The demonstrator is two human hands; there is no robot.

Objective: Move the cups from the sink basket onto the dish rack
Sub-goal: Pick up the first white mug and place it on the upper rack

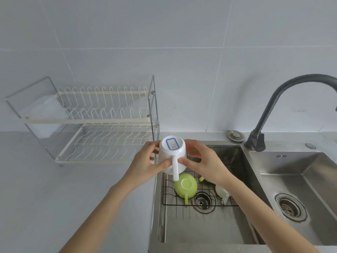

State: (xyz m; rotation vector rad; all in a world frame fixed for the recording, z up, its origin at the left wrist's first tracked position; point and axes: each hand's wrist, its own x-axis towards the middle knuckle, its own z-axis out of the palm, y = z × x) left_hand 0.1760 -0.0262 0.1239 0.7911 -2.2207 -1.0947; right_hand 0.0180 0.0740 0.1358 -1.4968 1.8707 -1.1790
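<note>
Two bare forearms are reaching up from the bottom edge toward the left basin of the stainless steel double sink (197, 229), which serves as the landmark. Well to the left of that sink, a two-tier white wire dish rack (94, 125) with a chrome frame is standing on the pale grey countertop (45, 198), both tiers holding nothing. Above the sink's left rim, the left hand (145, 165) is pressing its thumb and fingers against the left side of a white ceramic mug (172, 156). That mug is being held upside down and tilted, its base with a blue-bordered label facing up and its handle pointing toward the camera. The right hand (202, 163) is gripping the mug's right side, so both hands are clamped on it together. Down inside the left basin, a black wire sink basket (211, 202) is holding an overturned lime-green cup (186, 187), with another green cup (204, 179) mostly hidden behind the right wrist and a pale cup (222, 192) lying beside it. At the sink's back rim, a dark grey curved faucet (284, 106) is arching rightward.
</note>
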